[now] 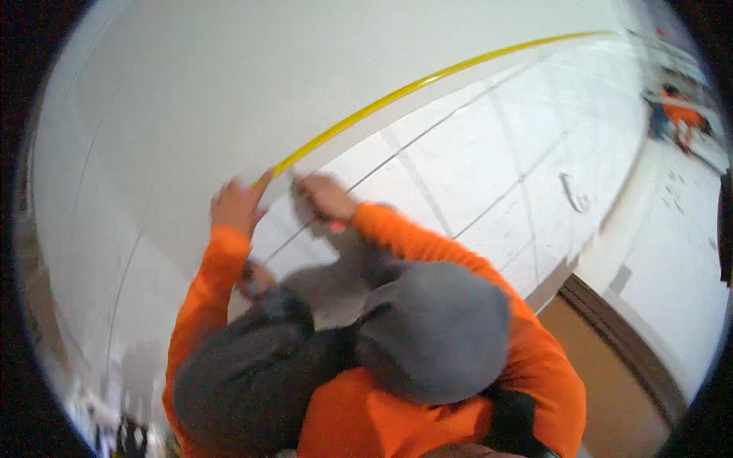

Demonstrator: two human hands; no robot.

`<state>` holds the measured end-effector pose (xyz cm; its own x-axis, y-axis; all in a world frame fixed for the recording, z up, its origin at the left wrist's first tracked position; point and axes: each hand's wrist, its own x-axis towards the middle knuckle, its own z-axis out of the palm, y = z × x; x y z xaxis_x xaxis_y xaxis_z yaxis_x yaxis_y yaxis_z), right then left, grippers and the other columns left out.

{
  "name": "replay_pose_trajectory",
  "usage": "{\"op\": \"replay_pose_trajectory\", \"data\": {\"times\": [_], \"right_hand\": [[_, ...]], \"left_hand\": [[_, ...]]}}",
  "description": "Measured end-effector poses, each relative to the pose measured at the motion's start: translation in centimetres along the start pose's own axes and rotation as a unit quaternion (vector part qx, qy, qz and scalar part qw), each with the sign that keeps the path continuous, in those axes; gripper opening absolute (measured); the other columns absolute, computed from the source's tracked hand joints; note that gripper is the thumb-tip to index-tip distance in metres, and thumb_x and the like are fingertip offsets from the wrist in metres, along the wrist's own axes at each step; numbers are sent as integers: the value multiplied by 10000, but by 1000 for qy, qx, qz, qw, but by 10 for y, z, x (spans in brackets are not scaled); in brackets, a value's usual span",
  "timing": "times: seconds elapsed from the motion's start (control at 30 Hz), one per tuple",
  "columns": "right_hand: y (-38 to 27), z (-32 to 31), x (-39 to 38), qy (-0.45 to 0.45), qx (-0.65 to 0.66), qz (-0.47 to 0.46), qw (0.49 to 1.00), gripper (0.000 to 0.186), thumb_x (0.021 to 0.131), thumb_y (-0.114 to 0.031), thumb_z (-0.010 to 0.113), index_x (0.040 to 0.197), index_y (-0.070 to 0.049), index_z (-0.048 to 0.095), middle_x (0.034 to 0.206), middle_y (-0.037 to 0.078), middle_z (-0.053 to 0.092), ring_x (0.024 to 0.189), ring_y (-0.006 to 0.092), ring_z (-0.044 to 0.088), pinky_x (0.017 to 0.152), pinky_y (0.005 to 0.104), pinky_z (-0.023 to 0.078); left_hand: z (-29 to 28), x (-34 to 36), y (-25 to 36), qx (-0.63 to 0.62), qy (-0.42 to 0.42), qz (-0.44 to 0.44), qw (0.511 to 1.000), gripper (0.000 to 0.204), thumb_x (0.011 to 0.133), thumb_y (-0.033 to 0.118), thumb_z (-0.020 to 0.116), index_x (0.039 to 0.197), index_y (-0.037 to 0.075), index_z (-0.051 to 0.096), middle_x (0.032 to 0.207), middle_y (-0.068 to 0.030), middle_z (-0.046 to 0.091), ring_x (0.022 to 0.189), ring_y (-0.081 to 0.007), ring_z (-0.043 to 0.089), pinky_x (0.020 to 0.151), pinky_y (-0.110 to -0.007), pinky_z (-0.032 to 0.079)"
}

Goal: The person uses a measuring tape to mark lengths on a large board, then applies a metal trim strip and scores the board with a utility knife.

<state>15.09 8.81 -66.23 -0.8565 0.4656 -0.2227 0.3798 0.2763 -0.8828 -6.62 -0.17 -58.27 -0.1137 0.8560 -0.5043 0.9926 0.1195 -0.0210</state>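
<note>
In the head view, my one camera, I look down past orange sleeves at a large white panel surface (229, 99), with a long yellow tape measure blade (397, 93) stretched across it toward the upper right. I use the near end of that yellow blade as my landmark. My left hand (235, 204) sits right at that end, fingers together and thumb raised against the blade, apparently pinning it flat so it does not slide; I cannot tell whether the fingers actually close around it. My right hand (324, 196) is just to the right of the blade's end, curled around something small with a reddish tip (337, 227), perhaps a marker, though it is too blurred to name; the grip looks closed. Both hands touching the surface beside the blade end suggests, in my judgement, that a mark is being set there. Below the blade end, grey fabric (382, 336), seemingly bunched clothing or a hood, fills the lower middle and hides my forearms and the panel underneath. Right of the blade, thin dark lines (489, 206) cross the white surface. Far to the right and beyond the blade's other end, another person in orange (682, 114) crouches, well apart. Lower right shows a brown floor strip (611, 382).
</note>
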Motion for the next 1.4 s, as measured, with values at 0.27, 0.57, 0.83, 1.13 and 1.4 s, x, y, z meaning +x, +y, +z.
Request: {"op": "replay_pose_trajectory", "data": {"times": [0.27, 0.57, 0.83, 1.13, 1.4], "right_hand": [[-32, -30, -13, 34, 288, 342, 894, 570, 1013, -467, 420, 1091, 44, 662, 976, 256, 689, 927, 383, 669, 865, 456, 507], [19, -13, -9, -11, 44, 70, 996, 336, 956, -286, 528, 1093, -2, 645, 985, 169, 642, 899, 315, 631, 811, 418, 528], [-30, -40, -7, 37, 274, 306, 911, 462, 1052, -459, 464, 1068, -29, 630, 689, 23, 515, 461, 104, 441, 415, 266, 361], [-36, -45, -8, 21, 315, 345, 884, 442, 1048, -447, 459, 1024, -30, 606, 662, 7, 470, 461, 95, 395, 413, 266, 325], [-32, -47, -7, 20, 275, 344, 898, 503, 1048, -432, 445, 979, 21, 653, 678, 61, 574, 525, 149, 527, 491, 322, 438]], "left_hand": [[-9, 8, 22, 18, -8, 19, 1000, 899, 795, 431, 810, 1547, 464, 320, 1072, -95, 549, 981, -285, 585, 777, -437, 494], [-9, 12, 14, -34, -31, 25, 999, 843, 820, 384, 794, 1537, 424, 350, 1048, -133, 592, 982, -320, 611, 811, -479, 513], [-12, 19, 17, -1, -22, 33, 999, 777, 880, 403, 734, 1544, 445, 332, 1069, -136, 593, 945, -326, 639, 794, -457, 527], [3, 17, 22, 29, 31, 36, 998, 817, 859, 462, 734, 1545, 506, 293, 1024, -125, 591, 860, -294, 643, 715, -415, 525], [-5, 16, 24, 41, 21, 40, 998, 756, 898, 456, 710, 1546, 466, 320, 1050, -120, 582, 880, -276, 625, 738, -402, 509]]}}
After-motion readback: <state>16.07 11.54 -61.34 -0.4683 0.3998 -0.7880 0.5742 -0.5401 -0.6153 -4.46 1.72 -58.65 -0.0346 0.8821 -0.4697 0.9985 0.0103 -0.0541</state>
